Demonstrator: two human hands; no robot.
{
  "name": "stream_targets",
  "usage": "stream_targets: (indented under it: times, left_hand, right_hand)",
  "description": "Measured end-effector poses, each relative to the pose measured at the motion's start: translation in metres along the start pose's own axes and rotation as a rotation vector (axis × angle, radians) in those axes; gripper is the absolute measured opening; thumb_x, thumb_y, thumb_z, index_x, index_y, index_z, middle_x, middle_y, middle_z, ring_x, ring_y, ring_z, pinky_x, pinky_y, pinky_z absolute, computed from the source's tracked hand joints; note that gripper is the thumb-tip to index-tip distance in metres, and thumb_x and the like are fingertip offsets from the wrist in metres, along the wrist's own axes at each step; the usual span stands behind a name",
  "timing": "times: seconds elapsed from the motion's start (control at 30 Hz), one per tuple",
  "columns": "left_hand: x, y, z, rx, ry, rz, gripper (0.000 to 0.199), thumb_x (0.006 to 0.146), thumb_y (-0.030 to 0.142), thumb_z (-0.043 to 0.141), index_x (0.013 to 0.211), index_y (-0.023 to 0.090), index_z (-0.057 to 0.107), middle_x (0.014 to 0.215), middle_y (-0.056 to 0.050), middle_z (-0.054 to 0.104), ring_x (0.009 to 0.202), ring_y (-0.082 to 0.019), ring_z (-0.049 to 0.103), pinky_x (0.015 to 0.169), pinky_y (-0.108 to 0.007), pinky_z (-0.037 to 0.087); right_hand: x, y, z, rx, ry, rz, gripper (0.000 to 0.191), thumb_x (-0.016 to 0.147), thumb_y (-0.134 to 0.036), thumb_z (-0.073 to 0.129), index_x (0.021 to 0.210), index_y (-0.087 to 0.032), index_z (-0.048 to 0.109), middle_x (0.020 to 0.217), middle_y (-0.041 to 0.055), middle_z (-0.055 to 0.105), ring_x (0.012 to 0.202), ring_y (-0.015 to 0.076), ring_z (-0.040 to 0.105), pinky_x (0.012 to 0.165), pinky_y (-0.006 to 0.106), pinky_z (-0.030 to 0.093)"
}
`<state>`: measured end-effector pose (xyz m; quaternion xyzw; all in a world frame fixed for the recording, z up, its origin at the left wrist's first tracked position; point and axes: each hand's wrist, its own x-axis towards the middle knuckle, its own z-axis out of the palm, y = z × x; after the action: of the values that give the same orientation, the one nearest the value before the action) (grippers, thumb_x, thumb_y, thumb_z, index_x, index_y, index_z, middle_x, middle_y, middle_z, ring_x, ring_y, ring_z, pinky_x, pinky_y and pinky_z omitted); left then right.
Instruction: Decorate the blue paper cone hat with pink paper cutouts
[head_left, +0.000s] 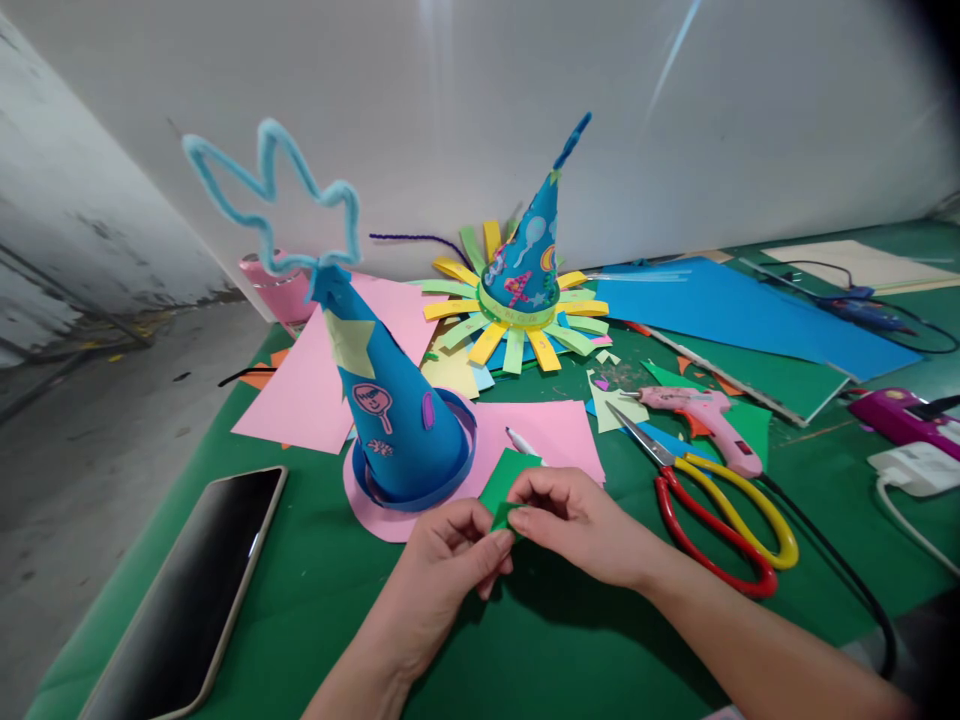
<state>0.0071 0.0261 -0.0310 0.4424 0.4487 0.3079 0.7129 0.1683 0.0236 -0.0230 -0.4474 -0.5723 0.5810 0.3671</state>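
Between my two hands is a small piece of green paper [507, 478], its near end bent over. My left hand [459, 555] pinches its lower left edge between thumb and fingers. From the right, my right hand [574, 522] grips the same piece with thumb and forefinger. Just beyond them stands a blue paper cone hat [397, 420] with stickers, a pale yellow star and a light blue pipe-cleaner shape [264, 215] at its tip. Its base rests on pink paper [559, 430]. A white marker [519, 440] lies behind the green piece, partly hidden by it.
Scissors [720, 500] with red and yellow handles and a pink glue gun [697, 410] lie to the right. At left is a phone [195, 590]. Farther back stands a second blue cone hat [532, 255] with a strip brim, beside blue sheets [720, 300] and paper scraps.
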Motion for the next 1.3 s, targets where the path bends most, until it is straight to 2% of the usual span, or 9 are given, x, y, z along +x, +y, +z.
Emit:
stream_targets:
  times: [0.2, 0.4, 0.57, 0.77, 1.0, 1.3]
  left_hand:
    - [0.0, 0.001, 0.0, 0.077, -0.004, 0.036, 0.022, 0.07, 0.027, 0.067, 0.058, 0.014, 0.053, 0.053, 0.003, 0.057, 0.044, -0.006, 0.043, 0.044, -0.018, 0.029]
    - [-0.001, 0.003, 0.003, -0.013, 0.015, 0.059, 0.015, 0.072, 0.028, 0.064, 0.068, 0.014, 0.06, 0.062, 0.0, 0.063, 0.047, -0.007, 0.048, 0.052, -0.022, 0.035]
    - [-0.001, 0.002, 0.003, -0.095, -0.005, 0.069, 0.018, 0.077, 0.03, 0.057, 0.069, 0.014, 0.062, 0.066, -0.002, 0.064, 0.051, -0.009, 0.052, 0.059, -0.024, 0.038]
    - [-0.001, 0.001, 0.004, 0.019, 0.07, 0.094, 0.015, 0.074, 0.028, 0.061, 0.066, 0.014, 0.06, 0.06, 0.0, 0.061, 0.048, -0.008, 0.049, 0.052, -0.022, 0.035]
    - [0.0, -0.001, 0.005, 0.068, 0.124, 0.095, 0.02, 0.073, 0.029, 0.059, 0.06, 0.014, 0.053, 0.052, 0.002, 0.057, 0.042, -0.006, 0.042, 0.045, -0.02, 0.03]
    - [0.001, 0.001, 0.004, -0.032, 0.143, 0.026, 0.022, 0.07, 0.029, 0.06, 0.058, 0.015, 0.049, 0.047, 0.004, 0.053, 0.037, -0.004, 0.036, 0.041, -0.018, 0.023]
  right_hand:
    - [0.002, 0.006, 0.0, -0.013, 0.008, -0.036, 0.011, 0.075, -0.02, 0.054, 0.065, -0.016, 0.05, 0.058, -0.0059, 0.043, 0.056, 0.0085, 0.036, 0.053, 0.021, 0.03]
    - [0.004, 0.006, 0.002, 0.075, 0.063, -0.042, 0.018, 0.079, -0.027, 0.052, 0.065, -0.016, 0.049, 0.06, -0.0045, 0.046, 0.057, 0.0088, 0.038, 0.056, 0.022, 0.033]
    - [0.005, 0.01, 0.004, 0.081, 0.12, -0.045, 0.021, 0.079, -0.03, 0.053, 0.064, -0.017, 0.047, 0.058, -0.006, 0.04, 0.054, 0.0083, 0.035, 0.053, 0.022, 0.031]
    - [0.003, 0.014, 0.007, 0.028, 0.112, -0.067, 0.018, 0.082, -0.025, 0.05, 0.066, -0.017, 0.048, 0.059, -0.0057, 0.044, 0.056, 0.0086, 0.038, 0.054, 0.021, 0.031]
    - [0.001, 0.013, 0.01, -0.039, 0.113, -0.073, 0.02, 0.082, -0.026, 0.049, 0.065, -0.017, 0.046, 0.059, -0.0054, 0.04, 0.056, 0.009, 0.035, 0.053, 0.022, 0.03]
    - [0.003, 0.015, 0.007, 0.032, 0.06, 0.047, 0.027, 0.084, -0.032, 0.046, 0.062, -0.017, 0.046, 0.05, -0.007, 0.036, 0.049, 0.0081, 0.032, 0.048, 0.023, 0.025]
